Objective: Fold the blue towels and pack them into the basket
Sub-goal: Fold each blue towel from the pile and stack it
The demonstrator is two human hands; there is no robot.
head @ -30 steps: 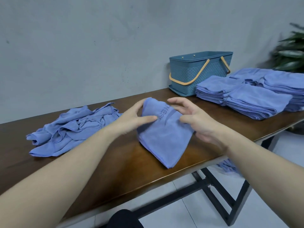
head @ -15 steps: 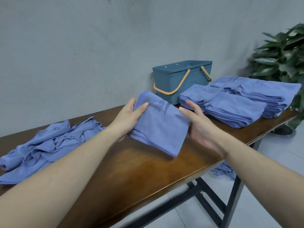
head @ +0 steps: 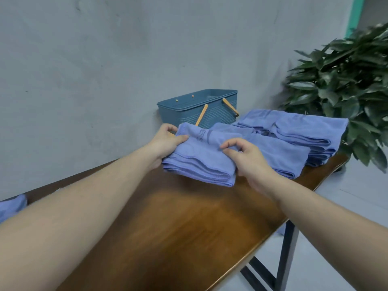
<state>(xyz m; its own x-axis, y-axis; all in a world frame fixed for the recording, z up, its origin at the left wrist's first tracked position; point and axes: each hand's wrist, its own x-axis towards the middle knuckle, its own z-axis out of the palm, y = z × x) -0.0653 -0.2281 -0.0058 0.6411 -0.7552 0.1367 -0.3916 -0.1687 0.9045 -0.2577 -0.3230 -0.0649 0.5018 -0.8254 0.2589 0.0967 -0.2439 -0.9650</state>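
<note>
Table (head: 189, 223): long, dark wood, set against the wall; plant (head: 344, 80) off its far right end. Folded stacks (head: 294, 135) of blue towels take up the right part of the top, lying side by side, just in front of and beside the basket (head: 189, 110). Basket stands at the back against the wall, handles down; what I can see of its inside shows no towels, though the bottom is hidden. A scrap of unfolded towels (head: 12, 206) shows at the left edge.

Step in hand, as I judge it: setting a finished folded towel (head: 201, 160) down beside the stacks (lettered corner up). My left hand (head: 165, 141) holds its far left corner, thumb on top. My right hand (head: 247, 156) pinches the right edge, fingers curled.

Next: let go, square the edges, fetch another from the left.
</note>
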